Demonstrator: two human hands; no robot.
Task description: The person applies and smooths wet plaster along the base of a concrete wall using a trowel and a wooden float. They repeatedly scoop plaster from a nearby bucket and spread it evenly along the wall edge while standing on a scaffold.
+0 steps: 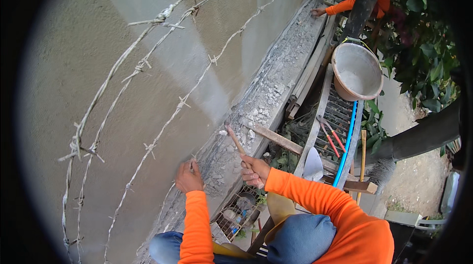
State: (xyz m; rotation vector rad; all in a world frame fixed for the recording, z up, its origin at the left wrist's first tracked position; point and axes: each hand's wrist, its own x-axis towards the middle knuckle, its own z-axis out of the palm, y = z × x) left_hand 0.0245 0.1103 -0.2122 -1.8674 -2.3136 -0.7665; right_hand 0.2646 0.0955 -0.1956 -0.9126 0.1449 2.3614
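Head view. A wooden-handled hammer [237, 140] is held in the right hand [255, 171], whose fingers are closed about the lower part of the handle. The head is directed away from the person, over broken concrete rubble [266, 100] on the ledge [298, 57] at the foot of the rendered wall [162, 91]; whether it is in contact cannot be established. The left hand [189, 177] is placed close to the wall, with fingers bent. A thin item is seen near its fingertips, but whether anything is gripped cannot be told.

The step in hand is judged to be the chipping of the ledge along the wall. For the next move, a firm hold on the handle is judged to be called for, with the hammer head kept clear of the left hand and of the barbed wire [183, 102] strung along the wall.

To the right, a bucket [340, 89] is stood on a slatted platform, and red-handled pliers [330, 140] and a blue tube [348, 140] are laid nearer the person. A timber offcut [276, 138] is set with one end at the ledge. Farther along, a co-worker's hand [319, 12] is held at the ledge.
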